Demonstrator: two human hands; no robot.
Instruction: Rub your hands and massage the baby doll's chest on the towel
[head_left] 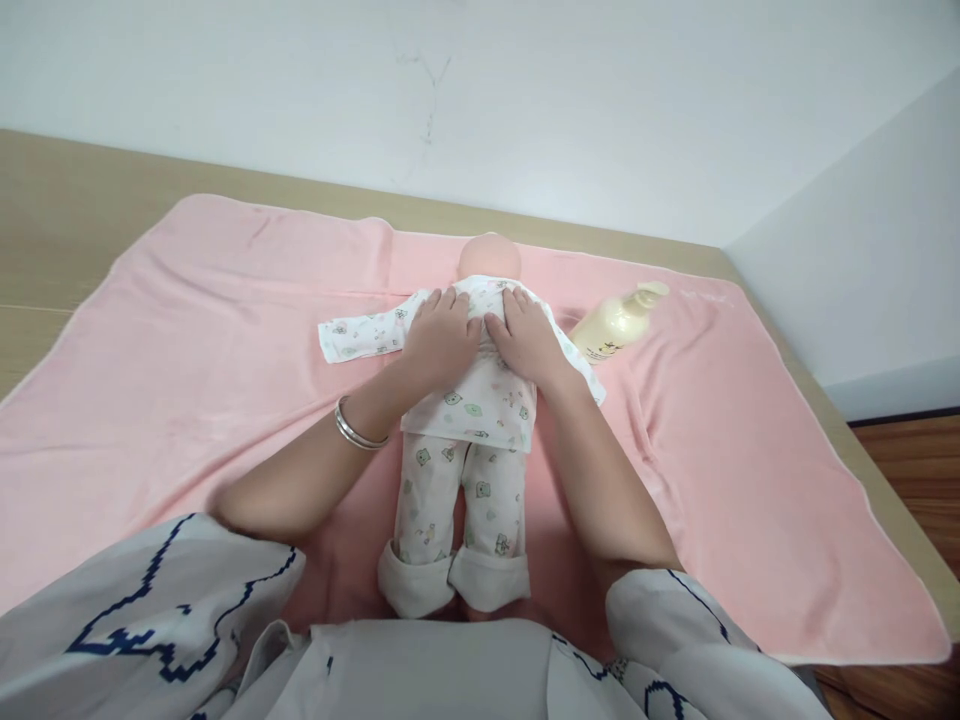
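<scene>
A baby doll lies face down in the middle, its bald head (490, 258) pointing toward the wall. It wears a white printed top (472, 410) and matching trousers (491, 505) with thick turned-up cuffs. My left hand (442, 338) rests flat on the left side of the doll's upper back, fingers stretched out. On the right side of the back lies my right hand (527, 338), also flat and open. The two thumbs are close together near the spine. One sleeve (360, 336) stretches out to the left; the other slopes down to the right, partly behind my right wrist.
A pink blanket (225, 320) with folds spreads under the doll over a wooden table (67, 215). To the right of the doll lies a pale yellow pump bottle (613, 325), tilted on the blanket. A white wall (585, 110) stands behind the table.
</scene>
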